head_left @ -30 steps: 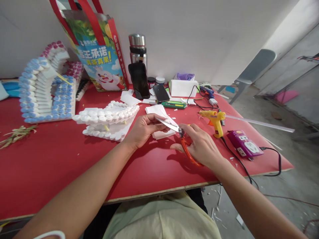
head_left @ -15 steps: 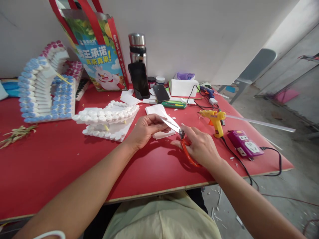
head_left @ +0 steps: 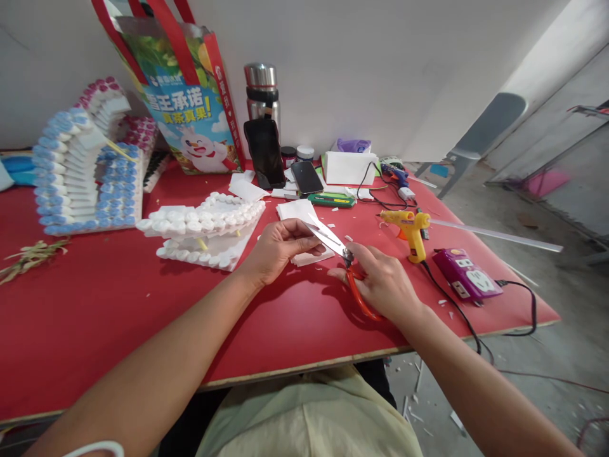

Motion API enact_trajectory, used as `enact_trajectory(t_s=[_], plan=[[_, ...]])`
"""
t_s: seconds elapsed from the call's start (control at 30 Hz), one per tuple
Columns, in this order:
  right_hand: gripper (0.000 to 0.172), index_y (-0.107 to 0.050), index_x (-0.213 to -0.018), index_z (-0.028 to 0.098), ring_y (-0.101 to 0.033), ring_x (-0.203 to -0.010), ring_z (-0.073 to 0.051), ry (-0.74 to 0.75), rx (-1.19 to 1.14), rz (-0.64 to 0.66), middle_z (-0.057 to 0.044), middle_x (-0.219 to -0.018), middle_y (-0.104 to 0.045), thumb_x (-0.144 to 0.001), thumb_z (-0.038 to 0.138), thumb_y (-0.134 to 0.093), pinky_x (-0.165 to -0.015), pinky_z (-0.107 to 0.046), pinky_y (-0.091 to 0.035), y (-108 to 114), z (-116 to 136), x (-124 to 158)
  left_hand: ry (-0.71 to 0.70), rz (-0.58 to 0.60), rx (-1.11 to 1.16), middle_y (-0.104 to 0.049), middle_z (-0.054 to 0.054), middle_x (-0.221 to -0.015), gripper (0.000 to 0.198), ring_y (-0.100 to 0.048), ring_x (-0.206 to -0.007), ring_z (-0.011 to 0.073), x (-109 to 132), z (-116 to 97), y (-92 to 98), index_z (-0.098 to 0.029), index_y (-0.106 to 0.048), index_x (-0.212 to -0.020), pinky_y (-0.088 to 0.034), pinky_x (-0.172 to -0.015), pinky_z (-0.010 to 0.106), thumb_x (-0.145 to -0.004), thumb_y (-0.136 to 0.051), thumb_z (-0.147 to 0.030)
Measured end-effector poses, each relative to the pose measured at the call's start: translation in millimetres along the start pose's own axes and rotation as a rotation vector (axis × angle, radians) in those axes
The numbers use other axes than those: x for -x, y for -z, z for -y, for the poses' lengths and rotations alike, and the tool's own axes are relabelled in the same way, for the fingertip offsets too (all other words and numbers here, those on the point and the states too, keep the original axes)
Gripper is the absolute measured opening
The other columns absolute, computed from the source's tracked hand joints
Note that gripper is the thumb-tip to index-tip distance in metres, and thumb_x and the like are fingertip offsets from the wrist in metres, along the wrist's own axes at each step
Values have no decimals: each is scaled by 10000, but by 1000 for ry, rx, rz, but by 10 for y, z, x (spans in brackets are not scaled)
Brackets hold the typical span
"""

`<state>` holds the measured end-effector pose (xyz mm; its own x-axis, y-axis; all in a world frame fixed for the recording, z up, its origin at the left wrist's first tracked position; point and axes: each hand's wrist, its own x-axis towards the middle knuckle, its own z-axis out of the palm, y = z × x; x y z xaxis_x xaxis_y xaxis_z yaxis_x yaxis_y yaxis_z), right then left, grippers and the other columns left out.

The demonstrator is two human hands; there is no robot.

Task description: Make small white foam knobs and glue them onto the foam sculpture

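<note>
Two bare forearms (head_left: 162, 355) came up from the bottom corners, a white band (head_left: 98, 449) round the left one, a pale green garment (head_left: 304, 412) between them. Beyond that I had the front edge of the red table (head_left: 266, 330). Right hand (head_left: 387, 282): closed on the orange handles of the scissors (head_left: 348, 256), which it held above the tabletop, blades pointing away and leftward to the other hand. Left hand (head_left: 280, 251): fingers curled, thumb drawn in toward the index finger at the blades; from my end I could not tell how tightly they met or whether anything lay between. Purple power box (head_left: 469, 276) near the table's right edge, with a black cable. Farther in, white paper (head_left: 297, 211) lay stacked behind the left hand, small scraps near it. To its left stood a white tiered piece (head_left: 200, 222) edged with rounded knobs; to its right, a yellow glue gun (head_left: 415, 238), a long clear stick (head_left: 495, 235) at its back end. Next row back: a green cutter (head_left: 333, 200), one phone (head_left: 307, 178) lying flat, a second, upright phone (head_left: 263, 152) in front of a steel bottle (head_left: 261, 76). At far left I noted a blue-and-white knobbed piece (head_left: 50, 171), with a printed bag (head_left: 190, 133) near it. Behind all this, the pale wall (head_left: 380, 76); off the table's far right side, a grey chair (head_left: 492, 130) on the floor.
</note>
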<state>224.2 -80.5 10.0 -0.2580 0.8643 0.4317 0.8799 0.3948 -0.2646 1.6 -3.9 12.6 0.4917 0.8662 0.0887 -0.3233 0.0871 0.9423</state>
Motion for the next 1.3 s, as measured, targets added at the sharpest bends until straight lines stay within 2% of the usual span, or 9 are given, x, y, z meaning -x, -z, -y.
enact_trajectory(t_s=[0.2, 0.3, 0.47, 0.57, 0.77, 1.0, 1.3], plan=[[409, -639, -1143, 144, -599, -662, -193, -21, 3, 12, -90, -858, -678, -978, 502, -530, -588, -285, -359, 23, 7, 3, 17, -12, 81, -772, 63, -914, 186, -737, -844, 175, -2, 18, -13, -148, -749, -957, -595, -841, 314, -791, -821, -190], [460, -643, -1127, 153, -556, -625, -175, -22, 60, 4, -65, -815, -653, -948, 569, -558, -572, -280, -315, 61, 45, -17, 8, -10, 97, -775, 65, -915, 166, -741, -867, 181, -4, 15, -21, -141, -750, -916, -594, -853, 312, -783, -830, -199], [613, -632, -1160, 153, -543, -687, -202, 11, 138, 33, -80, -832, -618, -897, 702, -556, -594, -291, -309, 125, 106, -80, 41, 1, 93, -765, 51, -787, 256, -734, -703, 176, 0, -31, -25, -147, -737, -894, -597, -715, 303, -702, -893, -215], [653, -627, -1144, 153, -530, -697, -208, 18, 118, 42, -91, -839, -607, -890, 746, -522, -605, -296, -330, 126, 110, -92, 63, 14, 110, -771, 63, -787, 277, -741, -700, 196, 3, -40, -18, -147, -734, -885, -590, -687, 309, -677, -907, -210], [690, -637, -1091, 148, -519, -654, -189, -1, 29, -1, -79, -810, -597, -865, 788, -514, -596, -295, -358, 63, 67, -35, 89, 41, 108, -785, 68, -841, 247, -758, -784, 220, 16, -27, -25, -159, -741, -884, -594, -770, 354, -699, -896, -215], [667, -655, -1104, 150, -560, -678, -197, 16, 11, -32, -86, -827, -619, -855, 762, -565, -608, -293, -387, 38, 22, 2, 62, 76, 55, -760, 53, -777, 209, -725, -694, 187, 21, -44, -31, -159, -740, -880, -550, -668, 299, -729, -873, -217], [655, -662, -1082, 156, -590, -668, -201, 10, -7, -34, -103, -842, -659, -858, 762, -559, -614, -291, -408, 50, 14, 27, 39, 119, -11, -745, 69, -762, 167, -699, -707, 169, 24, -64, -42, -143, -764, -894, -564, -714, 297, -780, -835, -242]])
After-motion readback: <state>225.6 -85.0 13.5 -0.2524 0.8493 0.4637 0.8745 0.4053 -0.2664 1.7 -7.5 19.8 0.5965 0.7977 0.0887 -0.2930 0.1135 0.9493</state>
